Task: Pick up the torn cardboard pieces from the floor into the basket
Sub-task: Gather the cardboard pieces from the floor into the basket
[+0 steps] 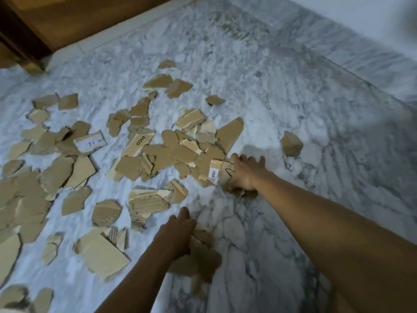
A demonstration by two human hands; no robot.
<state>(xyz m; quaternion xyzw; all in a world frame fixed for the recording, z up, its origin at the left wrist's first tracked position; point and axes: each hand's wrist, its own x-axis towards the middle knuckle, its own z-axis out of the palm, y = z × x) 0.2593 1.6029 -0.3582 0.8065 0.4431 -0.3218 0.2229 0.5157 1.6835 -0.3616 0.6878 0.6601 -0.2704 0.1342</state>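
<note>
The torn cardboard pieces point(158, 154) lie scattered over the grey-veined marble floor point(270, 86), thickest across its middle and toward its left edge; a few blurred ones reach the near left corner.

The right hand point(246, 175) is stretched out to the right end of the central heap, its fingers spread over the top and the thumb tucked low; it grips the barcode scrap point(216, 172), a brown piece bearing a white barcode sticker, which touches its neighbours in the heap.

The left hand point(178, 231) is closer to the floor's near edge, its fingers curled round a brown bundle point(200, 258) of scraps that shows beneath and beside the palm; the bundle is blurred, so the number of scraps in it cannot be told, nor whether it is off the floor.

A lone scrap point(291, 143) lies to the right of the right hand, apart from the heap; a strip printed PICO point(137, 143) lies in the middle of the heap; a white-labelled scrap point(90, 142) lies farther toward the left edge, on top of other pieces.

A dark wooden frame point(22, 41) stands at the floor's far left corner; a pale wall point(361, 14) runs along its far right edge.
</note>
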